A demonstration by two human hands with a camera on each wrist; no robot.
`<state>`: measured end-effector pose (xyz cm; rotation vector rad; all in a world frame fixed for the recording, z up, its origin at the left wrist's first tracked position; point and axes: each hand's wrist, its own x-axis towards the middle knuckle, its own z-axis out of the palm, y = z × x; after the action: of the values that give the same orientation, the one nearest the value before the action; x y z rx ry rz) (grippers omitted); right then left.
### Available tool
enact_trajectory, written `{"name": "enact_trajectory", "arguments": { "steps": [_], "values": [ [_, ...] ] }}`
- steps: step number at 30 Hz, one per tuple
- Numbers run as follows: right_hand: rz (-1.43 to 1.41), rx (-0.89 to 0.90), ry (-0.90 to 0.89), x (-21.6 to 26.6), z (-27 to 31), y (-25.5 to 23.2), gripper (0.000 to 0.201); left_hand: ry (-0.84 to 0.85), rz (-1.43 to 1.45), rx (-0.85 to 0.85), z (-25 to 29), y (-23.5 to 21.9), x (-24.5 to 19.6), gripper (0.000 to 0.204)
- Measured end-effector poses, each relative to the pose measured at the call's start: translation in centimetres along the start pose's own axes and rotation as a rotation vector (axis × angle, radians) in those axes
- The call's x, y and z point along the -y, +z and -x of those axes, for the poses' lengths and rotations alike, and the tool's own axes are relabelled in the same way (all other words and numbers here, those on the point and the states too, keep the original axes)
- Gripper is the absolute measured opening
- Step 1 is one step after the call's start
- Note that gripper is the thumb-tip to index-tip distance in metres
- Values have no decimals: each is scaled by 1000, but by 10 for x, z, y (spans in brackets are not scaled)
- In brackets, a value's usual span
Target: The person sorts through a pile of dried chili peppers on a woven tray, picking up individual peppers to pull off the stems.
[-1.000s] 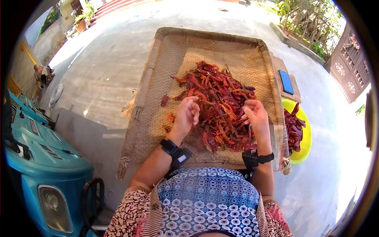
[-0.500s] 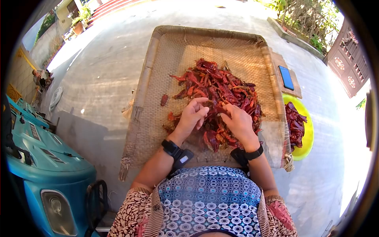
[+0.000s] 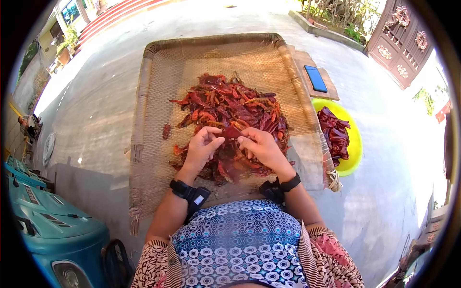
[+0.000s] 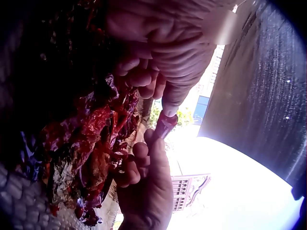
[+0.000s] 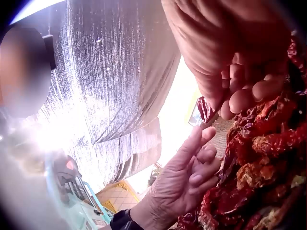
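Note:
A piece of dark red dried chili pepper (image 3: 232, 132) is stretched between both hands, over the near part of a chili heap (image 3: 240, 103). Thumb and fingertips of the left hand (image 3: 200, 148) pinch its left end. The right hand (image 3: 263, 148) pinches the other end from the right. Close up in the left wrist view, the chili (image 4: 165, 123) bridges the two thumbs. From the right wrist, the chili (image 5: 205, 109) looks folded and wrinkled. Beneath the hands, the heap of dried red and orange chilies lies on a woven tray (image 3: 165, 72).
Right of the tray, a yellow-green basin (image 3: 354, 144) holds more dark red chilies (image 3: 333, 132). A blue phone (image 3: 315, 78) lies on a board (image 3: 297, 60) beside the tray. One chili (image 3: 166, 131) lies apart, left of the heap. A teal vehicle (image 3: 62, 221) stands at the left.
The hands were apart over the heap; they came together and both now pinch one chili. The head view has shifted, so the tray appears farther left.

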<state>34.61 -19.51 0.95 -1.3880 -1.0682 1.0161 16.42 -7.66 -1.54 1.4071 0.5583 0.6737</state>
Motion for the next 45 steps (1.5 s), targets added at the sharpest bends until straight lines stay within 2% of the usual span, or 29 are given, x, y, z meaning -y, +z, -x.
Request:
{"name": "enact_trajectory", "arguments": {
  "steps": [2,5,7,8,10,11,13,16,19,22,25,28,32,34,37,41,44,45],
  "values": [
    [-96,-82,-10,-2,0,-17,20,82,-60,-53,-3,-5,14,21],
    [-377,-353,-109,4,5,-51,18,144,-177,-101,-4,-6,16,23],
    [-669,-560,-190,6,9,-76,23,237,-450,-122,-5,-8,18,28],
    [-903,-508,-305,3,13,-89,27,292,-543,-117,-4,-7,16,29],
    [-1082,-477,-343,-5,16,-112,30,258,-654,-113,-2,-4,11,37],
    [-1079,-479,-306,-11,15,-111,29,230,-718,-116,-1,-3,10,37],
    [-1070,-487,-235,-12,15,-105,28,118,-784,-110,1,1,3,40],
    [-859,-560,-40,-6,11,-74,25,235,-876,-203,2,2,7,38],
    [-656,-348,-90,-8,7,-53,20,169,-873,-151,1,-4,11,36],
    [-367,-244,-32,4,8,-28,18,289,-830,-227,-1,-7,10,33],
    [-138,-84,75,11,8,-10,19,284,-488,-196,-1,-2,4,24],
    [40,-11,-53,13,9,10,26,-27,17,-138,4,2,-9,17],
    [416,61,-58,13,6,20,34,-22,277,-108,-1,-2,-4,13],
    [391,50,-51,12,4,26,30,-55,385,-78,-1,-4,-3,11],
    [373,32,-51,11,5,30,25,-56,394,-22,-1,-3,2,11],
    [336,38,-59,7,4,26,20,-124,593,152,-3,-9,7,9],
    [221,67,24,15,10,23,16,-119,588,291,-2,-11,6,9],
    [180,66,52,17,11,21,16,-119,537,278,0,-9,0,11]
  ]
}}
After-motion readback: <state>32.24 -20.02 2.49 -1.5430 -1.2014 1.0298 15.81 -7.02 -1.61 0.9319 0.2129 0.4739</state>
